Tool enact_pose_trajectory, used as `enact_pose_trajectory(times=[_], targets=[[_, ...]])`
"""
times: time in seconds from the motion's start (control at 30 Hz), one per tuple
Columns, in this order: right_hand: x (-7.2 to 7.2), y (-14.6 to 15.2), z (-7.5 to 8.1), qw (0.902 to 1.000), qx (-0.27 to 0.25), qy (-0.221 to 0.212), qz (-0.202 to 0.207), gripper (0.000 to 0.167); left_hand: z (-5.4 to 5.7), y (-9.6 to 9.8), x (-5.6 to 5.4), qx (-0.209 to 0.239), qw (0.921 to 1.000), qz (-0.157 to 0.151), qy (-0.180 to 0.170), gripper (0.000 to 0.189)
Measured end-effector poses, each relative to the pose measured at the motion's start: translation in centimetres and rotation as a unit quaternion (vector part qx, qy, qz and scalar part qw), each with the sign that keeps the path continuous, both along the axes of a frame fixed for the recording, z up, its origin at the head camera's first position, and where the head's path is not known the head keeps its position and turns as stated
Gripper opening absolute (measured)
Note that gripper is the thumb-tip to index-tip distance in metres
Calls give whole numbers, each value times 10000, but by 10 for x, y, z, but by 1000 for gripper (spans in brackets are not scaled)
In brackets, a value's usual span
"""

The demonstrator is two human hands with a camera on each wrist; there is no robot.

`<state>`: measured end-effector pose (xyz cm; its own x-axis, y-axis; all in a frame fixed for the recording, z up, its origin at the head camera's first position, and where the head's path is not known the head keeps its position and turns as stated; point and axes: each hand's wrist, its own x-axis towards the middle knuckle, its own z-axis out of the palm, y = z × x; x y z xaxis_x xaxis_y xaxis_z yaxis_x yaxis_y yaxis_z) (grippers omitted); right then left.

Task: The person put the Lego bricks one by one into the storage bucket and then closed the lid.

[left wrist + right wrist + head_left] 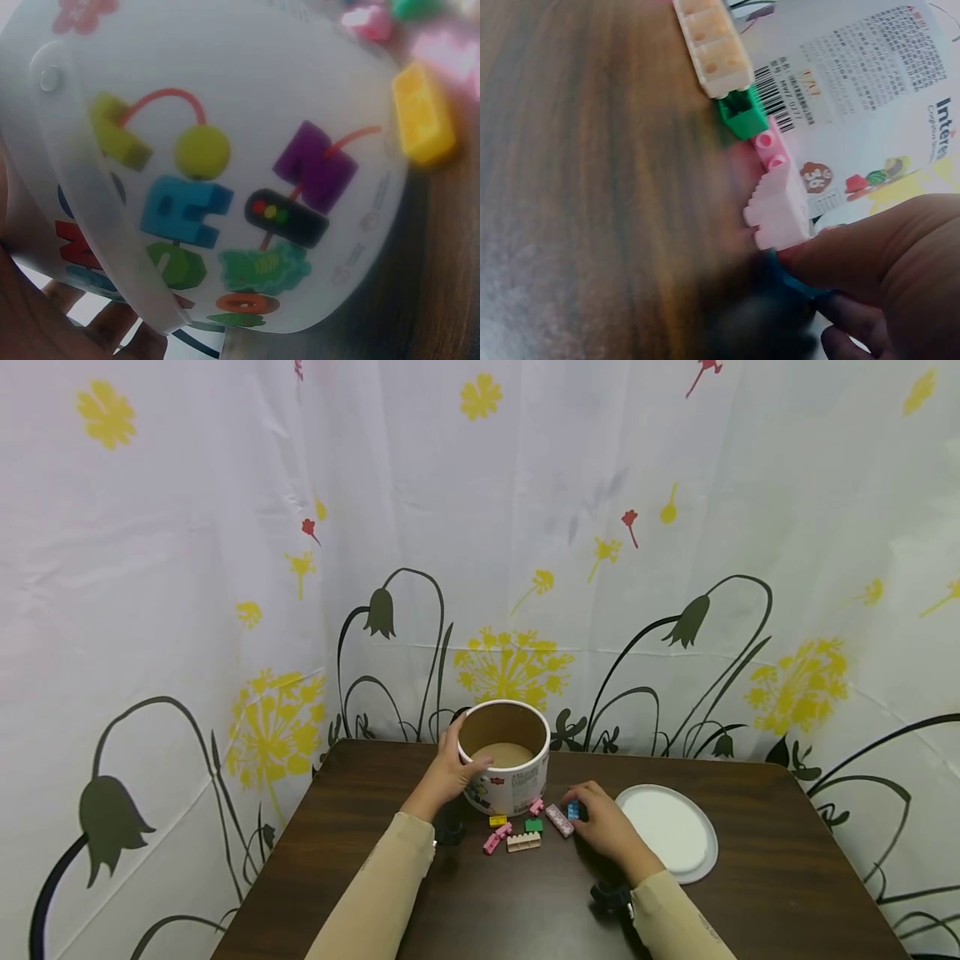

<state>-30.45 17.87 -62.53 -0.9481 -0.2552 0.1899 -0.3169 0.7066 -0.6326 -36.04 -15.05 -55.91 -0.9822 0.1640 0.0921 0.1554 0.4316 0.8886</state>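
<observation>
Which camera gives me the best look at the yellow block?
The left wrist view: the yellow block appears largest there, unobstructed, beside the white tub. The head view shows it only small, in front of the tub. The right wrist view doesn't show it.

The bare left hand (pixel 446 772) and right hand (pixel 606 827) extend from long beige sleeves (pixel 378 889) faintly marked along the forearms, with a small black camera (pixel 611 895) at each wrist.
</observation>
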Motion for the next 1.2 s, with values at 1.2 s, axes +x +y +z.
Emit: enact_pose_trajectory(times=[1.2], targets=[[-64,-73,122,9524,-2621,1534,-249,33,1,0,1,-123,9999,22,-6,112]])
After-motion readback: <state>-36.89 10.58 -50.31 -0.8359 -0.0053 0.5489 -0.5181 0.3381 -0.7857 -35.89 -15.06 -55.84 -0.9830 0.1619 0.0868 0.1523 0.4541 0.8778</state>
